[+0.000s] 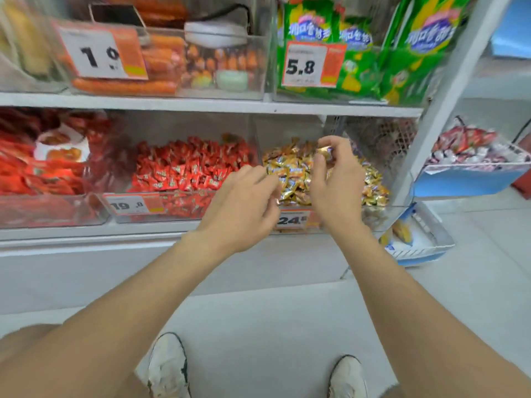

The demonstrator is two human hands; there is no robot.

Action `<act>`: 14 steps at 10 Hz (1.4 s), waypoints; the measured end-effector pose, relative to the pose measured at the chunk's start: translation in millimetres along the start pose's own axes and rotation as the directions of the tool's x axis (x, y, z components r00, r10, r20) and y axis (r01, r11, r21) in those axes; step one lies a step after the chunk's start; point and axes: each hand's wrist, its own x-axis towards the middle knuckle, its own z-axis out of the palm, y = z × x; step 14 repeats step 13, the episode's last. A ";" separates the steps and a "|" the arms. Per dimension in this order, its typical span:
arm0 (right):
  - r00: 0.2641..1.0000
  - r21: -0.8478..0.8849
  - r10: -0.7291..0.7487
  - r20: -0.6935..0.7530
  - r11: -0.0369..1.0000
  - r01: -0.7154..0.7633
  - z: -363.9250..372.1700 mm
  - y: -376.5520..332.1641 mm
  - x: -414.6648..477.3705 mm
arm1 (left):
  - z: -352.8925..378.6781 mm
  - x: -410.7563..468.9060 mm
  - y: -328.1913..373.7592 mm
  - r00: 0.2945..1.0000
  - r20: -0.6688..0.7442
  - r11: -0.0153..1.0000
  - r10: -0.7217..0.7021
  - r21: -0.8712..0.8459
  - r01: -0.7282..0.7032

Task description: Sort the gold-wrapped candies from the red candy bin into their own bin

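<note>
A clear bin of red-wrapped candies [184, 168] sits on the lower shelf, and a clear bin heaped with gold-wrapped candies [293, 173] stands just right of it. My right hand [336, 179] is raised over the gold bin and pinches a gold-wrapped candy [324, 152] between thumb and fingertips. My left hand [244, 205] hovers at the gold bin's front left corner with its fingers curled inward; something gold shows at its fingertips, but the blur hides whether it holds a candy.
Orange price tags hang on the bin fronts [135, 203]. Red snack packs [43, 168] fill the bin to the left. The upper shelf [201, 106] carries sausages and green bags [359, 53]. A blue side rack [471, 179] stands at right. My shoes [169, 366] rest on the white floor.
</note>
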 end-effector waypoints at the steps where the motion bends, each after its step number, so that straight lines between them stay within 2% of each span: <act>1: 0.916 -0.350 0.115 0.383 0.936 0.029 -4.6 22.9 36.3 | 0.9 28.2 -7.2 0.986 0.152 0.990 0.074 0.110 -0.091; 2: 0.814 -0.400 0.199 0.545 0.915 0.045 -21.9 41.2 41.0 | 13.2 37.4 -12.7 0.951 0.304 0.986 0.061 0.130 -0.104; 3: 0.557 -0.440 0.287 0.779 0.883 0.161 -42.2 52.0 33.5 | 26.8 38.1 -16.9 0.901 0.432 0.982 0.028 0.156 -0.105; 4: 0.559 -0.398 0.218 0.800 0.890 0.223 -43.4 68.3 34.5 | 34.3 45.3 -17.0 0.903 0.429 0.978 0.021 0.177 -0.107; 5: 0.581 -0.415 0.168 0.796 0.851 0.323 -40.4 71.1 38.5 | 36.2 50.1 -17.5 0.904 0.427 0.975 0.019 0.191 -0.110; 7: 0.690 -0.412 0.083 0.719 0.850 0.328 -32.9 76.1 49.5 | 33.5 59.2 -26.3 0.943 0.330 0.976 -0.029 0.213 -0.044; 8: 0.733 -0.411 0.057 0.678 0.856 0.313 -21.4 84.4 55.5 | 42.1 66.8 -30.7 0.952 0.299 0.956 -0.065 0.292 -0.026; 9: 0.751 -0.435 0.046 0.659 0.838 0.330 -9.1 93.3 56.6 | 54.3 70.4 -33.3 0.955 0.282 0.938 -0.092 0.346 -0.012; 10: 0.729 -0.441 0.092 0.679 0.844 0.305 -1.1 102.5 52.7 | 62.6 66.4 -37.5 0.954 0.279 0.948 -0.107 0.316 0.014; 11: 0.726 -0.455 0.119 0.677 0.843 0.286 -1.9 97.3 51.1 | 63.5 60.7 -38.1 0.966 0.225 0.927 -0.125 0.373 0.034; 12: 0.701 -0.481 0.106 0.706 0.797 0.364 -0.3 68.9 48.9 | 54.7 54.6 -41.3 0.949 0.128 0.930 -0.287 0.276 0.244; 13: 0.819 -0.253 -0.100 0.566 0.924 0.287 -1.1 18.2 42.5 | 40.8 42.9 -38.0 0.967 0.053 0.950 -0.250 0.206 0.234; 14: 0.819 -0.253 -0.100 0.566 0.924 0.287 -1.1 18.2 42.5 | 40.8 42.9 -38.0 0.967 0.053 0.950 -0.250 0.206 0.234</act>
